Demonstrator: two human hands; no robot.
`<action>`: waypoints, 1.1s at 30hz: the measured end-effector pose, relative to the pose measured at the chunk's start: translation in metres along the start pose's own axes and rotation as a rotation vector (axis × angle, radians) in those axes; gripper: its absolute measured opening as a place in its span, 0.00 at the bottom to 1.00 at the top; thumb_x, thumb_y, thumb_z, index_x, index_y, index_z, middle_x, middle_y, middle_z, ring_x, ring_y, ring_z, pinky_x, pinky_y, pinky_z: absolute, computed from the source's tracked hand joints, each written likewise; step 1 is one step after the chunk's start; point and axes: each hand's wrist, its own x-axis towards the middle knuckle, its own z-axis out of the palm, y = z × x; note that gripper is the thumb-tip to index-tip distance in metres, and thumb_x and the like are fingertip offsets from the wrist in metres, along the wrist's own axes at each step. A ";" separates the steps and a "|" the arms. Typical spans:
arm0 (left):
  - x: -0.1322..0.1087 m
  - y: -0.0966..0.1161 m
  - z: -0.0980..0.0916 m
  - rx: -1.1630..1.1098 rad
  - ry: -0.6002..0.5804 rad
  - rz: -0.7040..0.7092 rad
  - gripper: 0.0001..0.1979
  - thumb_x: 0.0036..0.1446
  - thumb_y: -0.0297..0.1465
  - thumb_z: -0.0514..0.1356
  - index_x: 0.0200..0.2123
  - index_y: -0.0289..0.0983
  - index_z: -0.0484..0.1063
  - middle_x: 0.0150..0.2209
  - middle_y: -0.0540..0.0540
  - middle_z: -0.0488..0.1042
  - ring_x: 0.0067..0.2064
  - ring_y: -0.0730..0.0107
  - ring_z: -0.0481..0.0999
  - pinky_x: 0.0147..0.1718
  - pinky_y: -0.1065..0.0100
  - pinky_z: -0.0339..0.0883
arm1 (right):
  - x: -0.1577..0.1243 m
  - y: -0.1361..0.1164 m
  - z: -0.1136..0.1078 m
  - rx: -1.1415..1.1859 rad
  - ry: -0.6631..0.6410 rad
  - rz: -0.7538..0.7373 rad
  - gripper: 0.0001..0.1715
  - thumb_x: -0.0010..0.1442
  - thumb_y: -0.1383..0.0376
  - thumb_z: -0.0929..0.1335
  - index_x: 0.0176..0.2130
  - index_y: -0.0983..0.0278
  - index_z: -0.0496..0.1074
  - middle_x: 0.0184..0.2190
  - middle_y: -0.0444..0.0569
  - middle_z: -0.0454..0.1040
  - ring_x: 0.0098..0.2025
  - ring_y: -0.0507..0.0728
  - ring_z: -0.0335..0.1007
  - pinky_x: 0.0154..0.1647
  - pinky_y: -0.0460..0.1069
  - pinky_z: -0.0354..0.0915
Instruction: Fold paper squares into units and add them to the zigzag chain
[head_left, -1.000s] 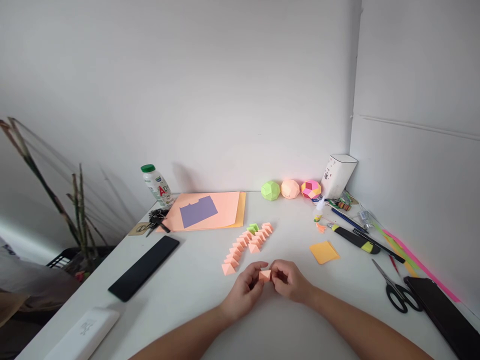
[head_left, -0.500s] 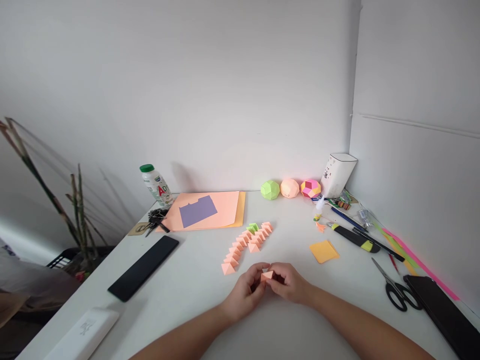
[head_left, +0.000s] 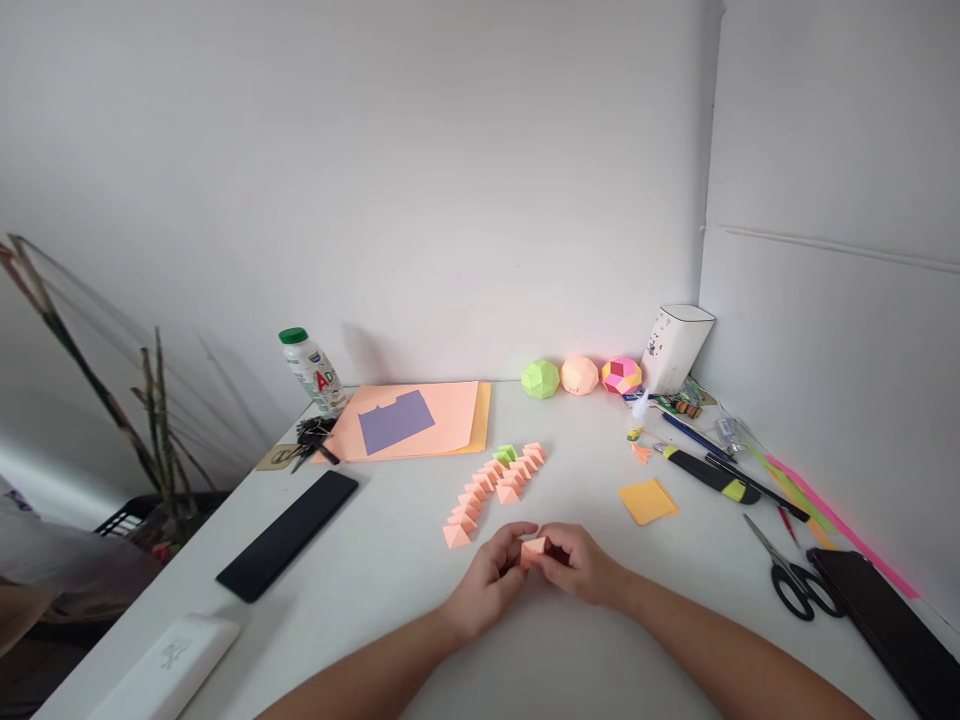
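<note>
Peach folded piece [head_left: 533,551] is held in front, over the near part of the surface [head_left: 360,560], pinched between the left hand [head_left: 491,580] and the right hand [head_left: 589,568]. Both hands are curled narrow about it, and its longer side seems to be laid roughly left to right, though its ends are partly hidden by fingers. Compared with a second earlier, the hands have been brought closer together, and the right thumb is now set under the piece's right side. Black scissors [head_left: 790,578] are laid toward the right edge. Beyond the hands and to the left, a longer row of peach pieces [head_left: 474,491] is slanted toward the far edge, the left hand being nearer; a shorter row [head_left: 520,471] is placed beside it. By the far edge, a green paper ball [head_left: 540,379] is seen.
</note>
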 end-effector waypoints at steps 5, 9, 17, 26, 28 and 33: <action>-0.001 0.001 -0.002 -0.086 0.028 -0.026 0.17 0.52 0.28 0.53 0.47 0.36 0.62 0.20 0.57 0.54 0.22 0.77 0.53 0.22 0.73 0.50 | 0.000 0.001 -0.002 0.091 -0.002 0.082 0.13 0.55 0.65 0.63 0.23 0.63 0.54 0.17 0.38 0.55 0.20 0.48 0.49 0.19 0.44 0.48; -0.001 0.001 0.000 -0.109 0.064 -0.025 0.17 0.56 0.33 0.53 0.49 0.38 0.60 0.24 0.55 0.56 0.23 0.77 0.57 0.22 0.72 0.53 | 0.001 0.006 -0.003 0.141 -0.022 0.105 0.13 0.57 0.65 0.62 0.23 0.63 0.55 0.18 0.38 0.56 0.20 0.48 0.49 0.20 0.44 0.49; 0.002 0.002 0.002 -0.100 0.044 -0.042 0.20 0.56 0.43 0.54 0.48 0.40 0.60 0.24 0.57 0.54 0.22 0.78 0.56 0.22 0.72 0.53 | -0.001 0.003 -0.001 0.156 0.025 -0.032 0.09 0.56 0.69 0.64 0.40 0.63 0.63 0.23 0.39 0.59 0.22 0.48 0.56 0.22 0.44 0.56; 0.003 0.002 0.003 -0.101 0.091 -0.067 0.23 0.56 0.48 0.52 0.46 0.36 0.62 0.21 0.57 0.54 0.21 0.78 0.55 0.20 0.73 0.50 | 0.003 0.003 0.001 0.072 0.073 -0.326 0.16 0.49 0.76 0.62 0.36 0.62 0.70 0.35 0.50 0.66 0.26 0.50 0.60 0.22 0.44 0.57; 0.003 0.004 0.003 -0.092 0.093 -0.082 0.23 0.56 0.48 0.51 0.46 0.36 0.62 0.19 0.58 0.53 0.20 0.78 0.54 0.19 0.73 0.48 | 0.003 0.003 0.002 0.063 0.083 -0.332 0.19 0.48 0.77 0.62 0.39 0.62 0.70 0.35 0.50 0.67 0.27 0.50 0.61 0.23 0.45 0.57; 0.003 0.004 0.003 -0.050 0.082 -0.105 0.21 0.58 0.47 0.50 0.43 0.34 0.64 0.17 0.57 0.55 0.20 0.77 0.53 0.19 0.73 0.47 | 0.001 0.003 0.001 0.020 0.110 -0.257 0.14 0.49 0.76 0.62 0.36 0.63 0.68 0.29 0.46 0.66 0.27 0.51 0.60 0.27 0.45 0.59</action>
